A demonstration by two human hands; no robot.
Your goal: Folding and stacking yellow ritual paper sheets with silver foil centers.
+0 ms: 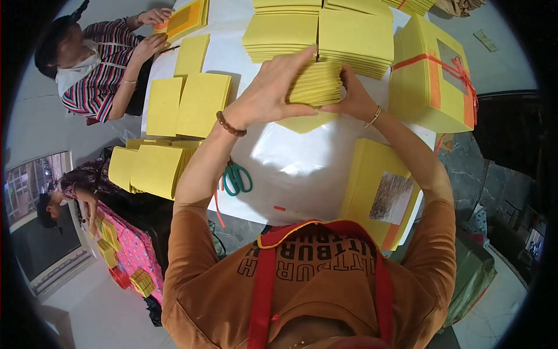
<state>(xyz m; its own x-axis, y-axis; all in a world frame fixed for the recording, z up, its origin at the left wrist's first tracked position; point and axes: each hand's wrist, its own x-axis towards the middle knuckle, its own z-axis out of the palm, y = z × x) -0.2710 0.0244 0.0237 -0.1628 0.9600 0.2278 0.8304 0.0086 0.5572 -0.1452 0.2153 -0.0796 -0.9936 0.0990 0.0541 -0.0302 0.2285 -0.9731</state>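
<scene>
Both my hands are raised over the white table (285, 157), clasping a thick stack of yellow paper sheets (317, 86) from its two sides. My left hand (268, 87), with a brown bead bracelet, has its thumb along the near edge and its fingers at the far left side. Around the right side curls my right hand (356, 98), with a thin bangle. Another yellow sheet (308, 123) shows partly beneath the held stack. Just beyond my hands lie large piles of yellow paper (354, 41).
Green-handled scissors (237, 178) lie by my left forearm. More yellow piles (189, 104) stand on the left. A bundle tied with red ribbon (433, 72) is at the far right; another yellow bundle (363, 180) lies near my right arm. Two people (96, 70) work at the left.
</scene>
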